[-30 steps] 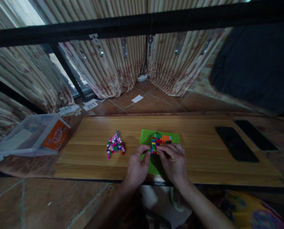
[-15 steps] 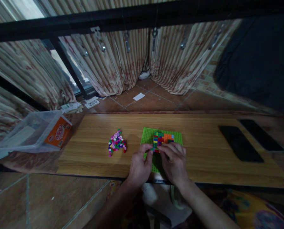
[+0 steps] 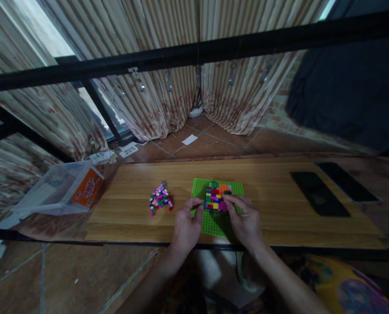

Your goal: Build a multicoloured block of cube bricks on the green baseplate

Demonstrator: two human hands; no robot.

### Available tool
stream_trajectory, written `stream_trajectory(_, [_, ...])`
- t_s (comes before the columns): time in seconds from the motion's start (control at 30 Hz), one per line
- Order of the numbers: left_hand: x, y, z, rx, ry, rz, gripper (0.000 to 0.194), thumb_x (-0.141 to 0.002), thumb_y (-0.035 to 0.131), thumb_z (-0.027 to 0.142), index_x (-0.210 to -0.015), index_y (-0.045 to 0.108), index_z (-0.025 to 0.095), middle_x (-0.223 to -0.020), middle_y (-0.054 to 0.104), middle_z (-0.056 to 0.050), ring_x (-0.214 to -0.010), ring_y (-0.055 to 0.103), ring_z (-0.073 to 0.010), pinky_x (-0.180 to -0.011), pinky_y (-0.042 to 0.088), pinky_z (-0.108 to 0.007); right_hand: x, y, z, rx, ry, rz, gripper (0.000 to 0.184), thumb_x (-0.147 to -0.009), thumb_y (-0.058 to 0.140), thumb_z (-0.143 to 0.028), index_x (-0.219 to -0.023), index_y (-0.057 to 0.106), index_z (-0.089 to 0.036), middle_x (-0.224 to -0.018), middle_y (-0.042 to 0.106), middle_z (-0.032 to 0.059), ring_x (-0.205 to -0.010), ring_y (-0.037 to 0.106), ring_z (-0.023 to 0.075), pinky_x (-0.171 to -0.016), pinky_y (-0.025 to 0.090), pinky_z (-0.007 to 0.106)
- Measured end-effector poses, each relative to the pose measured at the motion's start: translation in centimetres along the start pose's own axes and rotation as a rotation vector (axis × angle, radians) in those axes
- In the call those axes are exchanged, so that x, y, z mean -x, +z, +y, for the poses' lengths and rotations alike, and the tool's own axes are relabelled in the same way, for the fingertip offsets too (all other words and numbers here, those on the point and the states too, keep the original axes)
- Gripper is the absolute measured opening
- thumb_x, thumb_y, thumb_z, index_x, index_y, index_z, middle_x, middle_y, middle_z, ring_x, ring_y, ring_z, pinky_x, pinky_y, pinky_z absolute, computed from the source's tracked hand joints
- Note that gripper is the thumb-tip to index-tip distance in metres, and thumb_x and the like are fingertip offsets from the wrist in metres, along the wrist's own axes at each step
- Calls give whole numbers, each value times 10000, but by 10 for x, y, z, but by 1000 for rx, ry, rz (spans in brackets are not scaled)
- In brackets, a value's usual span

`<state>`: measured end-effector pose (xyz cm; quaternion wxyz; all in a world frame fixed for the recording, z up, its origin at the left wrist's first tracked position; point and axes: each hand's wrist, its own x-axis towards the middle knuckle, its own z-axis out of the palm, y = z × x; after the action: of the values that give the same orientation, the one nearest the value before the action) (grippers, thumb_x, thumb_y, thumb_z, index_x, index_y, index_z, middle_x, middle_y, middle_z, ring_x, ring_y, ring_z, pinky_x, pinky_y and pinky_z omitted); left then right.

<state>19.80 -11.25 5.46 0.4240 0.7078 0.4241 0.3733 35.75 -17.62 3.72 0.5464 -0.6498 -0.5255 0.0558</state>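
A green studded baseplate lies on the wooden table, bearing a block of small multicoloured toy bricks. My left hand is at the left side of that block, thumb and forefinger pinched on a small green toy brick. Over the block's right part is my right hand, its thumb and fingertips close together against the bricks. Whatever may be between those fingertips is too small to make out. Left of the baseplate sits a loose pile of mixed small bricks.
Two dark flat phone-like slabs lie at the right, the nearer slab on the wooden table. A clear plastic box with an orange label stands off the left end. Beyond the table are a dark metal bar and striped curtains.
My hands have moved apart: the left now sits off the block's left edge, the right has shifted to its right part. More of the brick block shows between them. The view has tilted slightly.
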Motion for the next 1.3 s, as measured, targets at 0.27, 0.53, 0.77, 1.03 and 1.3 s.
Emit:
stream_trajectory(0.27, [5, 0, 17, -167, 132, -20, 136, -885, 526, 179, -961, 637, 200, -928, 692, -19, -898, 640, -141, -828, 487, -271, 3, -3, -4, -27, 6, -26, 182, -917, 552, -279, -998, 713, -260, -946, 713, 41, -907, 629, 195, -815, 504, 364])
stream_trajectory(0.53, [-20, 7, 28, -623, 425, -127, 172, -885, 533, 167, -955, 677, 230, -939, 674, -21, -913, 604, -180, -935, 419, -402, 0, -2, -8, -57, 45, -38, 181, -905, 553, -267, -983, 717, -261, -955, 716, 40, -920, 645, 193, -848, 506, 364])
stream_trajectory(0.77, [-27, 12, 35, -847, 491, -172, 172, -878, 524, 171, -932, 681, 213, -960, 660, -44, -903, 589, -200, -1001, 331, -476, -2, -3, -1, -58, 60, -26, 182, -907, 545, -264, -985, 710, -252, -926, 713, 39, -893, 642, 191, -827, 507, 356])
stream_trajectory(1.03, [-27, 14, 38, -846, 466, -180, 143, -872, 523, 188, -873, 664, 207, -906, 666, -38, -881, 603, -203, -997, 321, -472, 1, 1, -1, 156, -89, -66, 185, -929, 527, -229, -987, 703, -223, -950, 701, 50, -888, 593, 199, -799, 467, 355])
stream_trajectory(1.3, [-24, 11, 30, -793, 453, -150, 134, -867, 543, 180, -940, 648, 220, -965, 679, -27, -936, 603, -197, -1036, 306, -459, 5, 5, -8, 381, -205, -74, 211, -932, 507, -196, -983, 712, -203, -984, 678, 71, -923, 535, 215, -793, 409, 356])
